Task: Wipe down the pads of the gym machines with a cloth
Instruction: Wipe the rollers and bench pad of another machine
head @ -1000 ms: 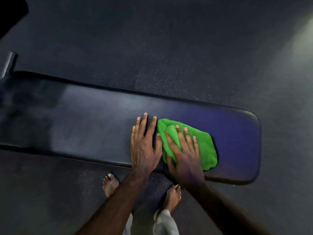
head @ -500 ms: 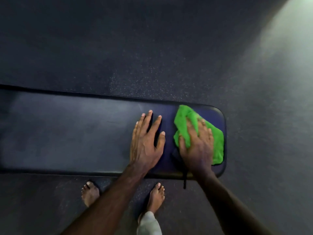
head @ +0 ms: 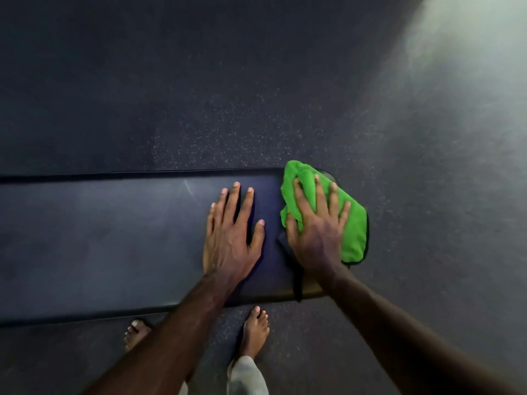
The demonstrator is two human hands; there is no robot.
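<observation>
floor point(head: 256, 81) dark speckled rubber | bench pad point(head: 114, 238) long, dark, runs L–R | green cloth point(head: 353, 229) on pad's R end, over edge | L hand point(head: 232, 238) flat on pad, fingers spread | R hand point(head: 319, 229) flat, presses cloth | bare feet point(head: 253, 332) below pad

Bright green cloth point(head: 353, 229), dark, perhaps navy pad point(head: 114, 240), white-speckled dark floor point(head: 228, 124).

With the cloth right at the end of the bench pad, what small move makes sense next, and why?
Probably sweep the green cloth back leftward along the bench pad. The right hand presses it flat at the pad's rounded right end, partly overhanging the edge, while the left hand braces beside it.
</observation>
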